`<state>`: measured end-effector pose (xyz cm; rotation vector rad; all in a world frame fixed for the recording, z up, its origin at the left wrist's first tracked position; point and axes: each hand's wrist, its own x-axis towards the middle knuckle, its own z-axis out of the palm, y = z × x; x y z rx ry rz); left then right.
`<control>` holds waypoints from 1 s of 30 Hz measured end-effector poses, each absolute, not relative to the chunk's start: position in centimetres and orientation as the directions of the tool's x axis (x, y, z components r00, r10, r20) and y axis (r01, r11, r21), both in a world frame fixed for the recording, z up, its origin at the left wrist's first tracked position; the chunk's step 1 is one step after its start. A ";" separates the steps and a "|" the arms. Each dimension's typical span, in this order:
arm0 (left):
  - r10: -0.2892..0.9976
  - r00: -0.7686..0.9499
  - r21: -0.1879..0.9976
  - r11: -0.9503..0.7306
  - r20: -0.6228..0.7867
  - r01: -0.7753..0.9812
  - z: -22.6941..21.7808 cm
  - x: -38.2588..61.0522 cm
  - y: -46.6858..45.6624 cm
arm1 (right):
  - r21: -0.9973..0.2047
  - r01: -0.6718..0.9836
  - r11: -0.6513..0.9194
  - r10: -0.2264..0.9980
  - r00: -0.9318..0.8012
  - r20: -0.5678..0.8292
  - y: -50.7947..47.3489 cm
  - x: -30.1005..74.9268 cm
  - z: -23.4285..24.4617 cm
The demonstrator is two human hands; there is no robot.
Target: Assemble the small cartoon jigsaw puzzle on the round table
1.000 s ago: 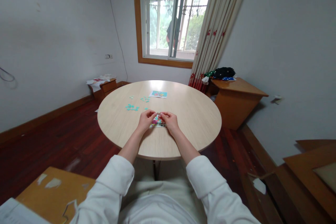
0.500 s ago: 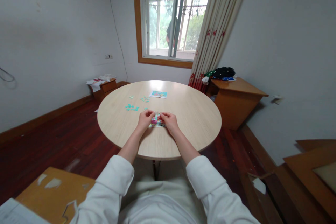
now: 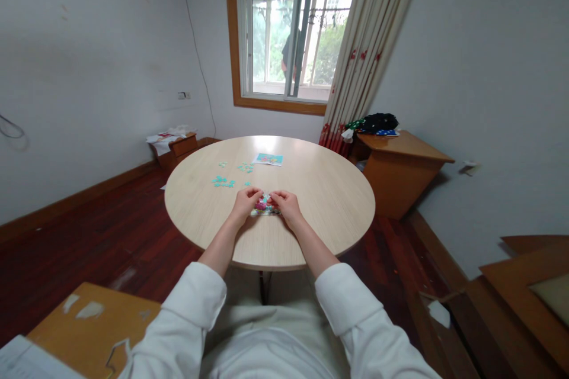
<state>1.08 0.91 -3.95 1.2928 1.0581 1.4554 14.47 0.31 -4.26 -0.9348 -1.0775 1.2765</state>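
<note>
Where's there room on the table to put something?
It's bare between the right hand and the table's right edge, and right of the picture sheet. Crowded spots: the teal pieces beyond the left hand, and the colourful puzzle between both hands.

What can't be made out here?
All head view:
Left hand, right hand: anything pinched is too small.
Multicoloured flat patch: partly behind fingers.
Blue printed paper sheet: details too small.
Dark-clothed person outside: partly behind grey window bar.
Pale flat item: cut off by bottom-left edges.
</note>
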 end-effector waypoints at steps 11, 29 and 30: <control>0.982 0.049 0.977 -0.175 0.183 -0.123 -3.8 1.0 0.7 | -0.967 -0.255 0.029 0.997 -0.064 0.047 0.0 14.3 -3.8; 0.982 0.115 0.978 -0.128 0.147 -0.162 -4.2 1.1 1.0 | -0.971 -0.240 0.013 0.995 -0.094 0.036 0.1 14.3 -4.1; 0.982 0.110 0.978 -0.138 0.156 -0.154 -4.1 1.1 1.0 | -0.971 -0.238 0.018 0.995 -0.089 0.041 0.1 14.3 -4.1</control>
